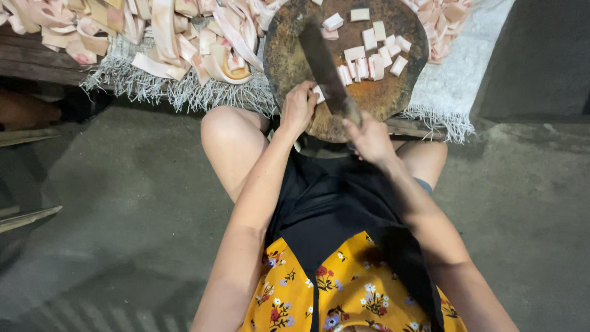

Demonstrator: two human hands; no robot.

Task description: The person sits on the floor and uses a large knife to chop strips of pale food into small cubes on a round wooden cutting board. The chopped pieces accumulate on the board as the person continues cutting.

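Observation:
A round, dark, stained wooden chopping block (289, 55) lies in front of me. My right hand (369, 138) grips the handle of a broad dark cleaver (322, 64), whose blade slants up across the block. My left hand (299, 109) rests on the block's near edge with its fingers curled on a small pale piece (318, 93) beside the blade. Several cut white-pink pieces (372, 52) lie on the far right part of the block.
A heap of pale pink strips (178, 37) lies on a white fringed cloth (141, 83) to the left; more cut pieces (439, 27) are piled at the right. Grey concrete floor (123, 203) spreads around my knees. A dark wall (541, 55) stands at the right.

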